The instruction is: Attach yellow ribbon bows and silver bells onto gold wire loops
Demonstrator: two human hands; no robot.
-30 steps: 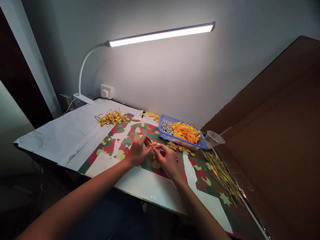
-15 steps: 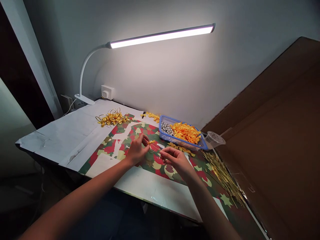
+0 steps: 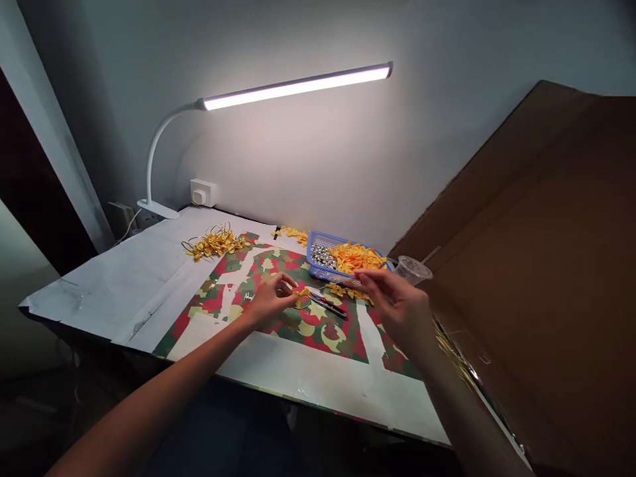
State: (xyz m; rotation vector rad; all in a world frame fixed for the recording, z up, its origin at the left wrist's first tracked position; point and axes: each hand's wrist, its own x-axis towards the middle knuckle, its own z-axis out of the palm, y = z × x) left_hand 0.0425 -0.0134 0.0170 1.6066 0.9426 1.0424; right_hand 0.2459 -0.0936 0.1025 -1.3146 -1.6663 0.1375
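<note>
Far left of the worktop (image 3: 99, 291), a lamp's clamp (image 3: 156, 209) grips the back edge, a wall socket (image 3: 203, 193) just beside it! Moving right, a heap of wired bows (image 3: 216, 243) sits behind the patterned mat (image 3: 318, 338). Along the back stands the plastic basket (image 3: 312, 262), steel beads (image 3: 322, 257) in its left side, ribbon pieces (image 3: 355, 258) in its right, a plastic cup (image 3: 412, 270) just past it. Down on the mat, a small hand tool (image 3: 328, 305) lies between the left hand (image 3: 268, 299), on a small bow (image 3: 301, 293), and the raised right hand (image 3: 397, 308), with a cardboard sheet (image 3: 521, 265) far right!
</note>
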